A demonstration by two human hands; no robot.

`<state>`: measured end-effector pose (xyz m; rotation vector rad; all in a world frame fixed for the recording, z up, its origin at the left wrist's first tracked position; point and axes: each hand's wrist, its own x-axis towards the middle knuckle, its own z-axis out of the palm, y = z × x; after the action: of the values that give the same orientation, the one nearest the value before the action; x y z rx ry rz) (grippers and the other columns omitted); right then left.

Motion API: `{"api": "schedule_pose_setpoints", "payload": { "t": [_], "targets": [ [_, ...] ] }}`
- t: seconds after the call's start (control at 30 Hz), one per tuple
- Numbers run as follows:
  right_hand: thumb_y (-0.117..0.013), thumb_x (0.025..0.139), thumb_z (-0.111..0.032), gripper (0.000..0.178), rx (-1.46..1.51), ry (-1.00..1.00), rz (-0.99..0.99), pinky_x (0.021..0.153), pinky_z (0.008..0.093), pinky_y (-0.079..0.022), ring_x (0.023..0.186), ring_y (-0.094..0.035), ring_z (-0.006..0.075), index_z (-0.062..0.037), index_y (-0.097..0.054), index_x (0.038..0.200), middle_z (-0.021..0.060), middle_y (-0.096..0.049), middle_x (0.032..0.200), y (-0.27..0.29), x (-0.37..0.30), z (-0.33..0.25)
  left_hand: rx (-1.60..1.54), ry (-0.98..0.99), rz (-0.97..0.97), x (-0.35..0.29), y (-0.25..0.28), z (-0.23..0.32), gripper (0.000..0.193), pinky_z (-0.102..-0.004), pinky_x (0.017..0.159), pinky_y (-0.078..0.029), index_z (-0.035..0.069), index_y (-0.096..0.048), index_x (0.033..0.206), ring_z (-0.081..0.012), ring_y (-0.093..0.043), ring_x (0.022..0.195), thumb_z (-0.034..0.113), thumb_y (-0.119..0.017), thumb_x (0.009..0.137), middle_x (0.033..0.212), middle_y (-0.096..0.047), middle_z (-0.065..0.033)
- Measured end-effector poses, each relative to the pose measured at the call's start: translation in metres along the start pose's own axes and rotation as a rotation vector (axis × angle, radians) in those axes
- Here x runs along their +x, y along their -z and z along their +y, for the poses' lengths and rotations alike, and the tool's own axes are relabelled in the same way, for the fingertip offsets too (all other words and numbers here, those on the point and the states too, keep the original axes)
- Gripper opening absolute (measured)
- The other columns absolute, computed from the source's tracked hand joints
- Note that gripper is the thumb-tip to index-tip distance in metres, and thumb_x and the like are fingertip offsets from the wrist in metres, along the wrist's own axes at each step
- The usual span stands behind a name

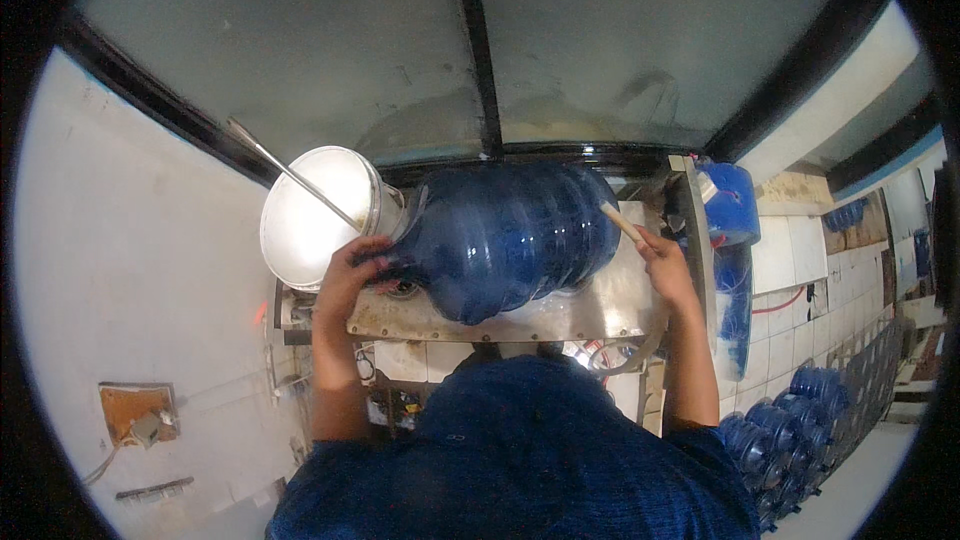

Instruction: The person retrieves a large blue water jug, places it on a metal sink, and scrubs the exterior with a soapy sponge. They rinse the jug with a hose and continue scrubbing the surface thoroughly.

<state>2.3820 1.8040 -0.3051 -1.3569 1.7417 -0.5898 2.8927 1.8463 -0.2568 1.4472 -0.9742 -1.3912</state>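
Note:
A large blue water jug lies on its side across the metal bench, its neck toward the left and its base toward the right. My left hand is closed around the neck. In my right hand is the end of a pale hose, its tip close to the jug's base; I cannot tell whether it touches. Part of the hose hangs below my right forearm. Just beyond my left hand stands a white bucket with a long metal rod leaning in it.
The metal bench top has a raised frame post at its right end. Dark-framed glass panels rise behind it. A blue drum stands at the right, and several blue jugs are stacked on the floor at lower right.

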Motion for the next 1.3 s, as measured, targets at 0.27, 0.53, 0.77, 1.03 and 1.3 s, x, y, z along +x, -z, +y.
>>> {"api": "schedule_pose_setpoints", "payload": {
  "t": [0.27, 0.53, 0.77, 1.03, 1.3],
  "targets": [
    [-0.061, 0.101, -0.021, 0.037, -0.012, 0.071, 0.005, 0.091, 0.0353, -0.050, 0.099, -0.068, 0.0245, -0.0072, -0.063, 0.135, 0.0229, -0.072, 0.105, -0.008, 0.016, 0.016, 1.181, 0.167, -0.399, 0.000, 0.048, -0.017, 0.074, -0.0383, 0.068, -0.057, -0.005, -0.062, 0.129, -0.0282, -0.073, 0.082, 0.018, -0.087, 0.063, 0.096, -0.073, -0.0209],
    [-0.060, 0.102, -0.023, 0.038, -0.040, 0.082, 0.020, 0.094, 0.0346, -0.049, 0.102, -0.069, 0.0247, -0.0088, -0.063, 0.137, 0.0234, -0.072, 0.110, -0.013, 0.014, -0.001, 1.259, -0.084, 0.054, 0.001, 0.000, -0.118, 0.053, -0.0489, 0.083, -0.055, 0.005, -0.069, 0.112, -0.0412, -0.068, 0.096, 0.015, -0.080, 0.062, 0.102, -0.070, -0.0239],
    [-0.061, 0.102, -0.025, 0.039, -0.013, 0.030, -0.043, 0.097, 0.0347, -0.048, 0.111, -0.068, 0.0254, -0.0104, -0.062, 0.138, 0.0200, -0.072, 0.119, -0.008, -0.009, -0.032, 1.296, -0.384, 0.178, 0.071, -0.045, -0.198, 0.056, -0.0471, 0.081, -0.055, 0.005, -0.065, 0.119, -0.0391, -0.066, 0.100, 0.014, -0.079, 0.065, 0.111, -0.068, -0.0197],
    [-0.058, 0.101, -0.025, 0.040, -0.109, 0.274, -0.273, 0.099, 0.0461, -0.051, 0.114, -0.065, 0.0424, -0.0149, -0.061, 0.139, 0.0233, -0.066, 0.125, -0.079, -0.040, -0.103, 0.422, -0.091, -0.233, 0.133, -0.098, -0.151, 0.077, -0.0411, 0.108, -0.041, 0.007, -0.030, 0.157, -0.0360, -0.056, 0.125, 0.020, -0.063, 0.088, 0.146, -0.051, -0.0232],
    [-0.057, 0.101, -0.026, 0.040, -0.212, 0.223, -0.345, 0.097, 0.0480, -0.051, 0.111, -0.064, 0.0443, -0.0171, -0.061, 0.140, 0.0248, -0.067, 0.119, -0.094, -0.033, -0.125, 0.388, -0.436, 0.063, 0.135, -0.150, -0.143, 0.068, -0.0440, 0.122, -0.024, 0.009, -0.019, 0.162, -0.0398, -0.028, 0.151, 0.042, -0.044, 0.107, 0.163, -0.028, -0.0242]
  ]
}}
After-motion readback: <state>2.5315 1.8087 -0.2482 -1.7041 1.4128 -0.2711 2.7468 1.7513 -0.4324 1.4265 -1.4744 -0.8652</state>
